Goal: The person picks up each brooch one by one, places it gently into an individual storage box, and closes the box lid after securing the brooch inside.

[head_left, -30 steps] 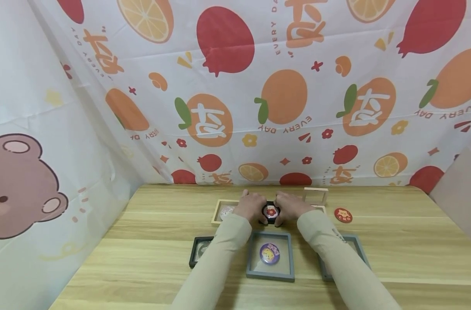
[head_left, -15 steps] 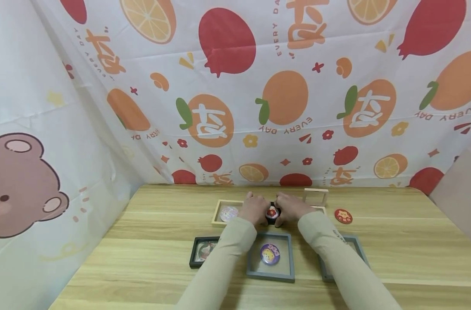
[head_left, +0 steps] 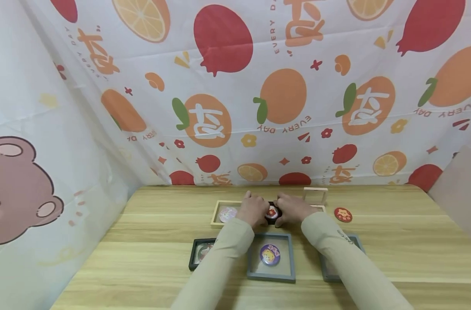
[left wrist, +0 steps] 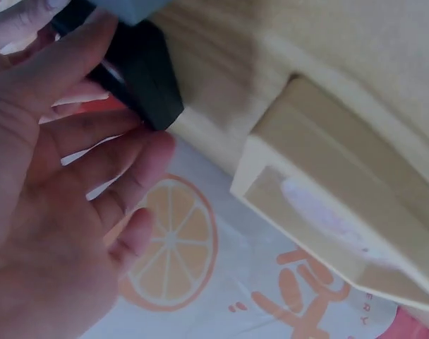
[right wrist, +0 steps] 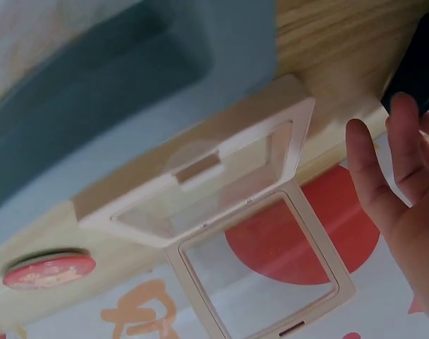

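At the table's far side, a small black display frame (head_left: pixel 271 221) with a round red-flower badge (head_left: pixel 272 212) under its clear film is held between both hands. My left hand (head_left: pixel 253 211) grips its left edge; in the left wrist view the thumb and fingertips lie around the black frame (left wrist: pixel 149 78). My right hand (head_left: pixel 294 209) holds the opposite edge, its fingertips meeting the dark frame (right wrist: pixel 418 60) in the right wrist view. Left of the hands lies a cream frame (head_left: pixel 215 217) with a pale pink badge (head_left: pixel 228 214). A blue-grey frame (head_left: pixel 271 277) with a purple badge (head_left: pixel 270 255) lies nearer.
An opened pale frame (head_left: pixel 315 189) stands to the right, its lid upright. Beside it lies a loose red badge (head_left: pixel 343 214). Another black frame (head_left: pixel 192 255) and a second grey frame (head_left: pixel 328 271) sit partly behind the sleeves. A fruit-print cloth (head_left: pixel 235 103) hangs behind the table.
Over the last second my left hand has shifted slightly, uncovering more of the pink badge. Both hands stay on the black frame. The head view has tilted a little.
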The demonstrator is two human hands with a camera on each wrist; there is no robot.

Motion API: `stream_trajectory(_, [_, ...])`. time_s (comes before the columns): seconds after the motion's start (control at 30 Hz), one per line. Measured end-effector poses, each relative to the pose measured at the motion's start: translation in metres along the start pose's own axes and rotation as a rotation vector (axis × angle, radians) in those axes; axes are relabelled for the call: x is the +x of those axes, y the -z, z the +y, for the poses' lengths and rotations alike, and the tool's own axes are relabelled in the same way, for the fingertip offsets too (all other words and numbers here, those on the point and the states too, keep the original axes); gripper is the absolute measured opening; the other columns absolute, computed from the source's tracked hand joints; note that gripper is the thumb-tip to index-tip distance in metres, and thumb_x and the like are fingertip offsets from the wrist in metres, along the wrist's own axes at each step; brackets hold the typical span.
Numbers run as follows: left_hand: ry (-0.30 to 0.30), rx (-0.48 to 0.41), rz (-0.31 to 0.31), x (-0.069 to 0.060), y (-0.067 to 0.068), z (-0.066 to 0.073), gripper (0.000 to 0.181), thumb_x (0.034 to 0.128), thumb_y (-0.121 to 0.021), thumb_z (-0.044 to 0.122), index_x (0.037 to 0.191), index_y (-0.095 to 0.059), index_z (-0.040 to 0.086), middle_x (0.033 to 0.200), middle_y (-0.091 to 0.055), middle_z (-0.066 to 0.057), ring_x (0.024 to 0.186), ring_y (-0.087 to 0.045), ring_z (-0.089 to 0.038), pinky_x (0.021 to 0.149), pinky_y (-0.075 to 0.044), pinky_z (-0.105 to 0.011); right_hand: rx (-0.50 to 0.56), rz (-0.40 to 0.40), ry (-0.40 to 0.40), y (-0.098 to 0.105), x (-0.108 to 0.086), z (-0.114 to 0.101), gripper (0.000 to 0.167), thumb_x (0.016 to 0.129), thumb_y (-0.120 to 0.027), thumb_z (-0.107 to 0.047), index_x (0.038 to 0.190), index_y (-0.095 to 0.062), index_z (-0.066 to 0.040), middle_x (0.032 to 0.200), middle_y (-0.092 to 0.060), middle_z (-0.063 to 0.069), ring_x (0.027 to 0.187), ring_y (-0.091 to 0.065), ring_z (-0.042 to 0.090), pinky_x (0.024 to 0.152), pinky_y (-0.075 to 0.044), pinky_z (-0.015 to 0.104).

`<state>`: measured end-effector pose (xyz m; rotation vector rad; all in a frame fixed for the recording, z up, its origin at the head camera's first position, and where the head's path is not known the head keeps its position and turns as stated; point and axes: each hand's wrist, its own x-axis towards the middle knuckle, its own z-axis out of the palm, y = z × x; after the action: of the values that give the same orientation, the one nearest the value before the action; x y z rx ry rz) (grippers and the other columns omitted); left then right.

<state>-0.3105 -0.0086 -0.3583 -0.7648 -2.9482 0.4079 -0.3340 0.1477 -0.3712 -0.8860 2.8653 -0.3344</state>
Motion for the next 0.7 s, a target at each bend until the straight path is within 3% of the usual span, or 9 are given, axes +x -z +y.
stream_trajectory(0.13, [0.028,-0.082,-0.075,0.0,0.008,-0.004,0.063,0.0862,-0.073,0.057,0.131,-0.065,0.014,0.125,-0.067,0.0,0.112,-0.061,-0.02,0.09,-0.04,-0.035,0.013,-0.038,-0.006,0.006,-0.003,0.0,0.069,0.082,-0.086,-0.032,0.133,-0.059,0.006,0.126,-0.056,0.019,0.107,-0.062,0.032,0.094,-0.052,0.047])
stream_trajectory(0.2, [0.025,-0.117,-0.065,0.001,0.011,-0.005,0.062,0.0924,-0.065,0.057,0.137,-0.061,0.014,0.132,-0.064,0.0,0.118,-0.059,-0.022,0.094,-0.041,-0.037,0.021,-0.054,-0.02,0.011,-0.004,0.001,0.079,0.085,-0.083,-0.033,0.144,-0.049,0.006,0.14,-0.05,0.023,0.119,-0.057,0.039,0.1,-0.048,0.052])
stream_trajectory(0.27, [0.012,-0.144,-0.044,0.0,0.013,-0.004,0.052,0.0971,-0.061,0.052,0.133,-0.065,0.015,0.13,-0.066,0.0,0.119,-0.059,-0.022,0.096,-0.04,-0.039,0.021,-0.07,-0.027,0.014,-0.006,0.0,0.081,0.088,-0.081,-0.032,0.15,-0.044,0.004,0.144,-0.047,0.024,0.124,-0.054,0.041,0.101,-0.046,0.054])
stream_trajectory(0.4, [-0.029,-0.173,-0.002,0.002,0.012,0.0,0.032,0.0986,-0.063,0.047,0.106,-0.074,0.018,0.111,-0.072,0.003,0.108,-0.063,-0.02,0.092,-0.04,-0.039,0.032,-0.075,-0.019,0.017,-0.01,0.0,0.073,0.089,-0.08,-0.029,0.147,-0.049,0.002,0.14,-0.051,0.021,0.123,-0.055,0.04,0.1,-0.048,0.053])
stream_trajectory(0.5, [-0.043,-0.185,0.021,0.003,0.01,0.004,0.028,0.0985,-0.064,0.046,0.094,-0.073,0.02,0.1,-0.072,0.005,0.099,-0.065,-0.018,0.091,-0.041,-0.04,0.063,-0.055,0.0,0.018,-0.014,0.001,0.064,0.089,-0.081,-0.026,0.141,-0.056,0.001,0.138,-0.055,0.019,0.123,-0.056,0.039,0.1,-0.048,0.052])
stream_trajectory(0.7, [-0.037,-0.22,0.05,0.001,0.013,0.01,0.028,0.0995,-0.063,0.045,0.096,-0.074,0.02,0.093,-0.072,0.004,0.095,-0.066,-0.017,0.091,-0.042,-0.04,0.125,-0.006,0.047,0.018,-0.022,0.01,0.052,0.09,-0.079,-0.019,0.134,-0.062,0.001,0.133,-0.061,0.02,0.123,-0.057,0.04,0.1,-0.048,0.052])
